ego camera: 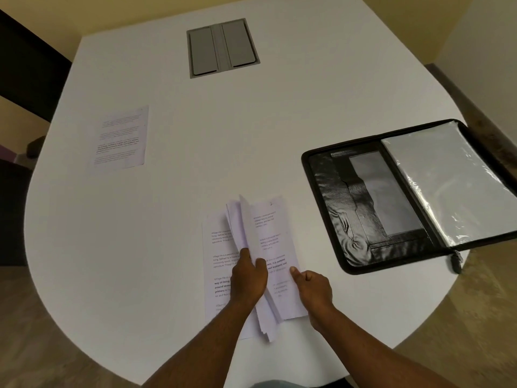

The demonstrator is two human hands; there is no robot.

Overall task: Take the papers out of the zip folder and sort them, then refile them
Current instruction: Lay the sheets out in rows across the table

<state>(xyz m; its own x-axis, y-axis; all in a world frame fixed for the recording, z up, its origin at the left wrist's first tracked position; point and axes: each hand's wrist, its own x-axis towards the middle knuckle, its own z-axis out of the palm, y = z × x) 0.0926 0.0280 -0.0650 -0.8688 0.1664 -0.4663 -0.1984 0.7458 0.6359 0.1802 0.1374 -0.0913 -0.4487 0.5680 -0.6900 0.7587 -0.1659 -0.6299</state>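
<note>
A stack of printed papers lies near the table's front edge, its upper sheets lifted and fanned. My left hand grips the raised sheets, thumb on top. My right hand pinches the right-hand sheet at its edge. One flat sheet lies under and left of the stack. Another single sheet lies apart at the far left. The black zip folder lies open at the right, with a clear plastic sleeve on its right half.
The white round table has a grey cable hatch set in its far middle. The folder's right edge overhangs the table rim. A dark chair stands at the left.
</note>
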